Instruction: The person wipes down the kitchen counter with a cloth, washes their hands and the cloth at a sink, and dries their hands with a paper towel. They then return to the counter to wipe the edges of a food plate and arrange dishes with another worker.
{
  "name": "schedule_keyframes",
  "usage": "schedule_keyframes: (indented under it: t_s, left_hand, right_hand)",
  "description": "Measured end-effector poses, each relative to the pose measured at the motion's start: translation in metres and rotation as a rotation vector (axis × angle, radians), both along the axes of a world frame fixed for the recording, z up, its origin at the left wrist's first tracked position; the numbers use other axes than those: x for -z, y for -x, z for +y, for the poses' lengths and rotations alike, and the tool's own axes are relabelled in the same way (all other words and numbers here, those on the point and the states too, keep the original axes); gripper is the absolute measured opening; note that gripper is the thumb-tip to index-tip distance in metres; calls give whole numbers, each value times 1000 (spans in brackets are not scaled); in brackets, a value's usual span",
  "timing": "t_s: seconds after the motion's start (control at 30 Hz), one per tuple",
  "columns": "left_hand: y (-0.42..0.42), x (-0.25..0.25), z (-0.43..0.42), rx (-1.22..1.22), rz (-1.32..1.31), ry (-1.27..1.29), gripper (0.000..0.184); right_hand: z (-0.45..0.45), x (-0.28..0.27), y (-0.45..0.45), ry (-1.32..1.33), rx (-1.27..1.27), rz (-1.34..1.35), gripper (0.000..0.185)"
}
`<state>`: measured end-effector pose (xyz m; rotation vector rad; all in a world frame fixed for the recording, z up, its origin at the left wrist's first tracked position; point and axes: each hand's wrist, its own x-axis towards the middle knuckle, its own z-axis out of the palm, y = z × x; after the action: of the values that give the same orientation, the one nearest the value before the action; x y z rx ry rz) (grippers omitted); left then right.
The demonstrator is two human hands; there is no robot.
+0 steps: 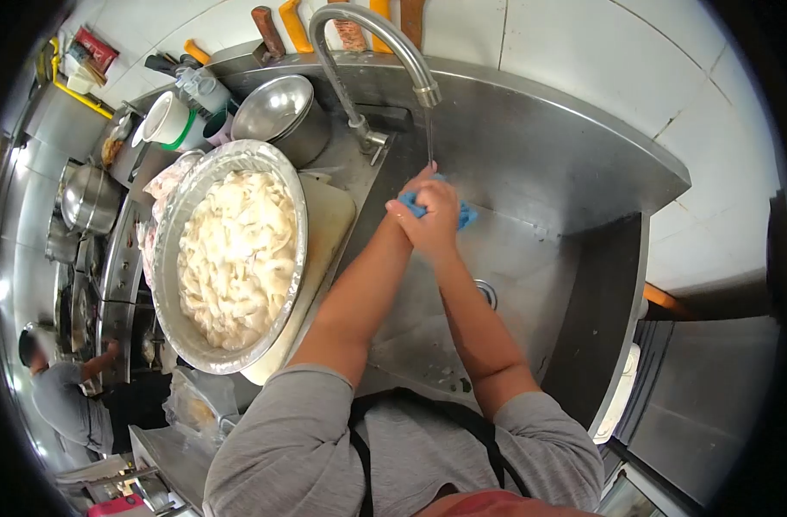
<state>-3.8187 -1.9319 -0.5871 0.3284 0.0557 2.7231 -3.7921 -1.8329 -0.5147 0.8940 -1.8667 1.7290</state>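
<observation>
While tap (425,89) runs, L hand (419,178) & R hand (434,219) share tight grip on blue cloth (467,215), red pkt (96,49) illegible.

One faucet (323,39), one blue cloth (467,216)

Saw a basin (170,241) of pale strips (236,258) at left, near steel bowls (268,105) and a white tub (163,119). Noticed orange and brown handles (296,26) along the wall (574,43). Spotted a pot (90,202) farther left, a bag (199,398), and a co-worker (70,405) in grey.
</observation>
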Motion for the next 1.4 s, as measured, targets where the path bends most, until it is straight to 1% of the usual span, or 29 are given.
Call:
schedule_keyframes:
  t_s: [0.07,0.1,0.17,0.27,0.33,0.37,0.4,0.47,0.53,0.63,0.7,0.73,0.77,0.8,0.87,0.9,0.93,0.97,1.0,1.03,1.07,1.13,1.17,1.27,1.3,1.37,1.4]
  left_hand:
    - [-7,-1,-3,-150,17,248,25]
    - [-9,-14,6,-270,-239,547,29]
    - [-9,-58,31,-503,-763,1140,36]
    - [-13,-76,26,-422,-684,1024,34]
    - [-7,-85,9,-355,-749,1248,31]
    - [-5,-86,4,-318,-783,1359,29]
    - [-8,-84,6,-404,-746,1303,29]
    - [-18,-80,9,-565,-673,1199,29]
    - [-21,-86,10,-470,-555,1177,26]
    - [-31,-87,5,-386,-325,1124,26]
    - [-38,-92,-10,-314,-185,1118,27]
    - [-41,-93,-14,-301,-177,1100,27]
    - [-44,-94,-17,-291,-167,1085,26]
    - [-46,-96,-18,-281,-157,1071,26]
    - [-49,-91,-11,-295,-383,896,23]
    - [-47,-87,-7,-299,-492,804,21]
    - [-42,-71,-7,-408,-441,764,24]
    - [-37,-42,-10,-514,-391,722,27]
    - [-34,-25,-11,-620,-340,677,30]
    - [-33,-31,-5,-633,-425,727,30]
    - [-33,-49,4,-644,-511,776,30]
    - [-37,-75,18,-662,-686,877,32]
    - [-9,-18,-7,-743,-476,1849,20]
    - [-25,-78,15,-442,-584,998,27]
    - [-27,-77,13,-405,-458,967,23]
    - [-40,-76,6,-207,-346,1077,22]
    - [-45,-76,5,-105,-288,1127,22]
  right_hand:
    - [-9,14,7,-75,80,-43,25]
    - [-7,14,18,-37,101,-227,27]
    - [0,13,45,47,144,-593,30]
    - [-1,-4,26,-23,218,-442,30]
    - [-5,-14,-12,-65,2,-154,29]
    - [-6,-9,-14,-70,-20,-122,28]
    - [-7,-5,-15,-75,-42,-89,27]
    - [-11,33,17,-43,94,-254,25]
    - [-4,52,58,-305,255,-339,27]
    - [-5,38,75,-114,-178,-522,36]
    - [7,10,74,-287,-497,-721,42]
    - [10,1,74,-374,-662,-817,45]
    - [9,-1,75,-334,-671,-787,37]
    - [9,-3,76,-118,-623,-881,32]
    - [14,-9,72,317,-513,-1054,24]
    - [10,-14,61,380,-504,-959,22]
    - [-1,-17,42,443,-492,-865,20]
    - [-13,-19,20,503,-478,-771,20]
    - [-24,-19,0,494,-426,-708,22]
    - [-32,-13,-10,302,-271,-432,26]
    - [-36,-7,-14,109,-116,-157,30]
    - [-32,-17,5,125,25,-352,34]
    - [-30,-23,20,137,97,-445,35]
    - [-23,-8,65,-89,223,-547,36]
    - [-19,-9,74,-39,43,-653,34]
    - [-14,-13,81,59,-324,-862,33]
    - [-12,-15,78,28,-489,-768,31]
